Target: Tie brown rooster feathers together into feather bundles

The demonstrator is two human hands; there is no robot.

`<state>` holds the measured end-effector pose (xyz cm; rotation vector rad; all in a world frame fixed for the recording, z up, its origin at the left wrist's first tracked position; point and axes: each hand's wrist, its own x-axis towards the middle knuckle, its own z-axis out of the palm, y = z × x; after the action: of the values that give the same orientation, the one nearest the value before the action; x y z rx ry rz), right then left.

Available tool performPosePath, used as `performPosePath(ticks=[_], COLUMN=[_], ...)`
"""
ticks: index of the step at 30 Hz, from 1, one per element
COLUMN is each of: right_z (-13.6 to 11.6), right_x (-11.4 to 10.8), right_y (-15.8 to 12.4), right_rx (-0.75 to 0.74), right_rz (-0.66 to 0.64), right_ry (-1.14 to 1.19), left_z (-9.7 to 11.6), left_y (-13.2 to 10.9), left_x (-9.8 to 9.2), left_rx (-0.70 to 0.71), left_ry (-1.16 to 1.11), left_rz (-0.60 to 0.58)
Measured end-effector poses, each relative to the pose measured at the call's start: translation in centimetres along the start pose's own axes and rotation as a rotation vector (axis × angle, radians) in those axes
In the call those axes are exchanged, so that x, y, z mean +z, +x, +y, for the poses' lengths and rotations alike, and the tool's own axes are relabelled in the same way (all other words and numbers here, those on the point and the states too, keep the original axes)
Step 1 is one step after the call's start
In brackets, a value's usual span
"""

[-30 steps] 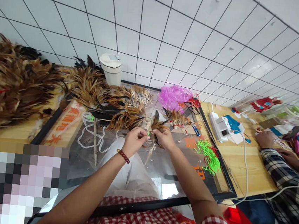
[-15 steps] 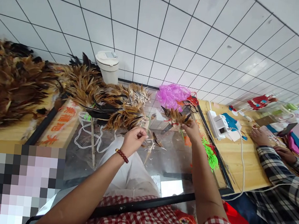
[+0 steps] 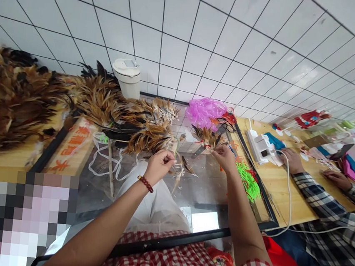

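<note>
My left hand (image 3: 161, 163), with a beaded bracelet (image 3: 145, 184) at its wrist, is closed in a pinch over the glass tabletop. What its fingertips hold, if anything, is too small to make out. Just behind it lie bundles of brown feathers (image 3: 152, 138). Loose feathers (image 3: 186, 165) are on the glass to its right. My right hand (image 3: 225, 157) is also pinched, at the near edge of a small feather bundle (image 3: 207, 136) with red ties. Whether anything thin is between those fingers cannot be seen. Bright green strips (image 3: 248, 181) lie right of my right forearm.
A white lidded cup (image 3: 127, 78) stands against the tiled wall. Right of it is a purple plastic bag (image 3: 205, 112). Feather heaps (image 3: 20, 97) fill the left. A power strip (image 3: 259, 147) with a white cable lies at right, near a co-worker's hand (image 3: 292, 161).
My right hand has shifted slightly left and toward me, its fingers now at the bundle's near edge. My left hand has barely moved. The co-worker's hand has moved left toward the power strip.
</note>
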<state>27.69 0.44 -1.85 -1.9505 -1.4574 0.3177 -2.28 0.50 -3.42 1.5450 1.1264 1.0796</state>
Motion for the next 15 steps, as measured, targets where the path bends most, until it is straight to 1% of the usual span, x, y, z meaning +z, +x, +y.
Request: performPosePath(ticks=[1, 3, 4, 5, 6, 7, 9, 11, 13, 15], right_z=[-0.3, -1.4, -2.2, -3.1, -4.1, -5.2, -7.2, -8.5, -9.0, -8.7], right_x=[0.1, 0.2, 0.2, 0.2, 0.1, 0.1, 0.0, -0.1, -0.1, -0.1], right_y=[-0.2, -0.5, -0.8, -1.1, -1.6, -2.0, -3.1, -4.1, -4.9, -5.3], right_rx=[-0.013, -0.045, -0.090, -0.149, -0.223, -0.307, -0.421, -0.434, -0.417, -0.401], right_rz=[0.007, 0.073, 0.105, 0.108, 0.070, -0.032, -0.295, -0.477, -0.601, -0.659], right_ry=[-0.060, -0.171, -0.197, -0.197, -0.179, -0.148, -0.122, -0.150, -0.196, -0.235], left_z=[0.0, -0.1, -0.1, -0.2, -0.2, -0.2, -0.1, 0.1, 0.2, 0.4], left_y=[0.0, 0.0, 0.0, 0.1, 0.1, 0.1, 0.1, 0.1, 0.0, 0.0], left_x=[0.0, 0.0, 0.0, 0.0, 0.0, 0.0, 0.0, 0.0, 0.0, 0.0], left_rx=[0.004, 0.005, -0.001, -0.011, -0.023, -0.035, -0.061, -0.081, -0.094, -0.100], left_ry=[0.002, -0.008, -0.018, -0.028, -0.038, -0.050, -0.083, -0.118, -0.138, -0.145], left_rz=[0.001, 0.007, 0.010, 0.015, 0.020, 0.027, 0.033, 0.034, 0.029, 0.027])
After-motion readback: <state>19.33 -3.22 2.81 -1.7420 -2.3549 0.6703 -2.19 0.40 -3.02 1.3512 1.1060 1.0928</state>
